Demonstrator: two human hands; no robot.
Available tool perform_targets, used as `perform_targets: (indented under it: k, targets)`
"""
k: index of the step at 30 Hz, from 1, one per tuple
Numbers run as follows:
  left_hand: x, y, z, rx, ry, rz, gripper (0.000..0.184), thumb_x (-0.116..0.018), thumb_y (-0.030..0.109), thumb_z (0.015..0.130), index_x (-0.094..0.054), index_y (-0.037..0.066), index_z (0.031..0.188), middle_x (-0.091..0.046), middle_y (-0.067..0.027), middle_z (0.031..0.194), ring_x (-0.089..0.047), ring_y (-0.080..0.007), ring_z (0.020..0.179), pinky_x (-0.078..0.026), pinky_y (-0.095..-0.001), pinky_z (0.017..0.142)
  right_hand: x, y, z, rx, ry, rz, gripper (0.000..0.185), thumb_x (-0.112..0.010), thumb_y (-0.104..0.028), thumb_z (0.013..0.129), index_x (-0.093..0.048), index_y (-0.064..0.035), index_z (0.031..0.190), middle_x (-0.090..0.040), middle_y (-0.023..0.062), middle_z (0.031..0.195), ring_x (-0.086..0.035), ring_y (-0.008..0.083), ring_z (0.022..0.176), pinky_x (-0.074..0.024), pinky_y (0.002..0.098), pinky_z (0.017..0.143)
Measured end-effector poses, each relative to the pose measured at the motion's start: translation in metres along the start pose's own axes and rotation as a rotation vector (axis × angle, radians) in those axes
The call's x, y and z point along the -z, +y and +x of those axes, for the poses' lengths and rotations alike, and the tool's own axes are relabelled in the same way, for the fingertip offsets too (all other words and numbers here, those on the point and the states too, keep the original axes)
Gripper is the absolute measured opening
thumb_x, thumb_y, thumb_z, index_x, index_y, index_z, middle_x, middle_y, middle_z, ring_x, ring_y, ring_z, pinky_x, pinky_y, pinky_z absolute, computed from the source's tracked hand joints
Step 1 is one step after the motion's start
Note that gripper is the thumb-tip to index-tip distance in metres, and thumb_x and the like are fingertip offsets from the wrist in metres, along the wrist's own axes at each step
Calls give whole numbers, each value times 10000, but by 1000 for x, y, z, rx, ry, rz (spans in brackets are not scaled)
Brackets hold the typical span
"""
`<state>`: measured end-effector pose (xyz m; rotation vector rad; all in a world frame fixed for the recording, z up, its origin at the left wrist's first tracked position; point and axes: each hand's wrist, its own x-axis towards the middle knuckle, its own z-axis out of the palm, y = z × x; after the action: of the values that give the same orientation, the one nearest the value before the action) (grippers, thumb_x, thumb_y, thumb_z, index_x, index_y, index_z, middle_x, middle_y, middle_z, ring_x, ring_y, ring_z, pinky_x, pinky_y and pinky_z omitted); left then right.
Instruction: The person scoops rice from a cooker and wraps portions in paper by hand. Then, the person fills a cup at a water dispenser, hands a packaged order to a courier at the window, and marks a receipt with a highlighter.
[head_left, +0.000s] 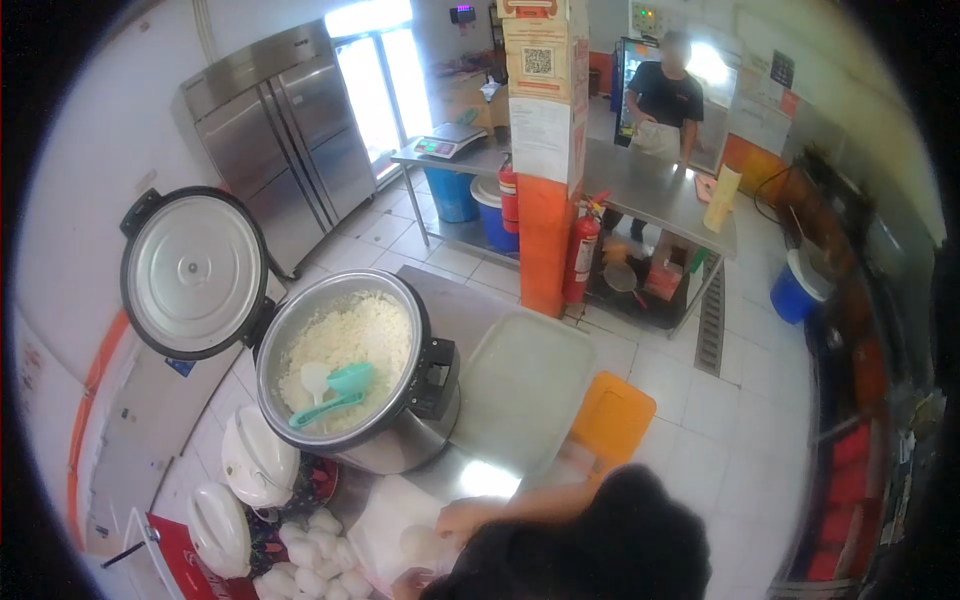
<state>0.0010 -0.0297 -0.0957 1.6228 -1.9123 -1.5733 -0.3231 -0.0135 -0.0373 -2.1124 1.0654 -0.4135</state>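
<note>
My right hand (pixel 462 518) is closed, with its fingers bent at the edge of a round white bundle (pixel 420 543), which looks like rice in a plastic bag. My left hand (pixel 408 582) is closed at the bundle's lower side, partly cut off by my dark sleeve (pixel 600 540). White plastic sheeting (pixel 390 515) lies under the bundle. Several white bundles (pixel 315 560) are piled to the left. Ahead stands a large rice cooker (pixel 400 440), lid (pixel 195 270) raised, with white rice (pixel 360 318) inside. A green scoop (pixel 350 380) and a white paddle (pixel 314 377) rest on the rice.
A pale tray lid (pixel 525 385) lies right of the cooker, and an orange lid (pixel 615 420) is beyond it. Two white lidded containers (pixel 258 455) stand at left. A pillar (pixel 545 240), fire extinguishers (pixel 582 250) and steel tables (pixel 640 185) are ahead. A person (pixel 665 100) stands behind them.
</note>
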Motion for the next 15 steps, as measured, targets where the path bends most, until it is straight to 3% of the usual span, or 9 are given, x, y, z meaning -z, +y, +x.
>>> perform_targets:
  k: [4,7,9,12,15]
  targets:
    - [-2,2,-2,1,27,2,232,-800,226,864,-789,25,979,-781,-94,873,-742,-157,829,-582,-299,807,-13,19,15,-54,-174,-55,289,-724,-288,827,-712,-43,978,-709,207,924,-688,383,928,-542,492,791]
    - [0,3,-7,2,53,-3,233,-800,227,865,-788,23,979,-780,-94,870,-742,-159,831,-581,-299,814,-19,28,15,33,-114,-29,262,-694,-248,839,-683,-31,985,-697,199,933,-674,391,940,-532,504,792]
    - [1,7,-14,-1,77,-14,234,-801,227,866,-787,22,978,-780,-94,868,-742,-161,833,-581,-299,818,-24,26,9,95,131,7,208,-661,-211,852,-661,-21,936,-683,201,886,-665,403,893,-520,515,781]
    - [2,22,-31,-27,122,-32,235,-801,227,868,-785,21,978,-779,-94,865,-742,-162,836,-581,-300,825,-28,18,5,61,208,-21,192,-636,-211,871,-642,-24,916,-673,200,869,-648,423,851,-511,523,777]
    - [-4,-12,-20,-163,238,151,269,-832,230,849,-765,26,1012,-775,-107,931,-739,-181,906,-579,-319,843,-23,16,-1,101,136,-89,183,-611,-223,904,-647,-45,926,-679,176,900,-650,397,896,-512,507,801]
